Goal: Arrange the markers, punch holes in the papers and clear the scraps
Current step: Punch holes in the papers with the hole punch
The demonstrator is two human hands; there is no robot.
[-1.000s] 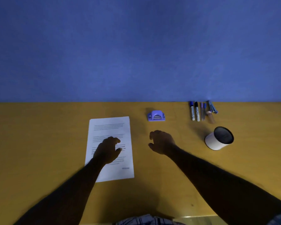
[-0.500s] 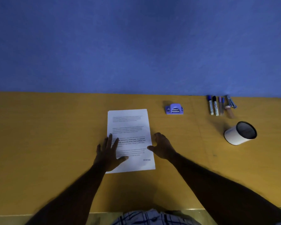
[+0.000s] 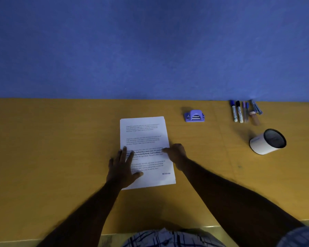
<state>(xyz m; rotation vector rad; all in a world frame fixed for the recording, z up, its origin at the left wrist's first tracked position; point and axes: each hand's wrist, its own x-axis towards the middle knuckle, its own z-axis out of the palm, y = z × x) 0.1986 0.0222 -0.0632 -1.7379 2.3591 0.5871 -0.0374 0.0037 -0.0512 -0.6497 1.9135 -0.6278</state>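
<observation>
A thin stack of printed white papers lies on the yellow table in front of me. My left hand rests flat on its lower left part, fingers spread. At the stack's right edge is my right hand, its fingertips touching the sheet. A small purple hole punch sits beyond the papers to the right. Several markers and pens lie side by side at the far right by the wall. A white cup with a dark inside lies tilted on its side near them.
A blue wall runs along the table's far edge. The table's near edge is right by my body. Bare tabletop stretches left of the papers.
My left hand has gone from curled to flat with spread fingers on the papers. My right hand drew back from the bare table to the stack's right edge. The camera view shifted left.
</observation>
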